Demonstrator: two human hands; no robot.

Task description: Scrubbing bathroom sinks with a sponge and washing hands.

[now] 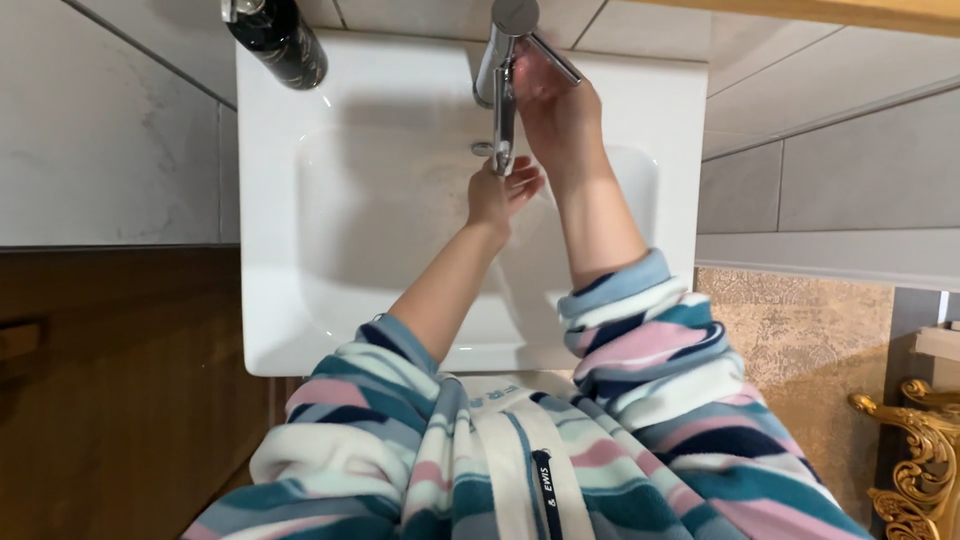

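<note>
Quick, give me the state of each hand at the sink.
Left hand: open, cupped under the spout, holding nothing.
Right hand: on the tap lever; grip cannot be told.

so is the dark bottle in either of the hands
No, the dark bottle stands alone at the sink's back corner; the right hand is at the tap lever.

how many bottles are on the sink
1: a dark bottle stands at the back left corner of the white sink, away from both hands at the tap. Others may lie outside the view.
</note>
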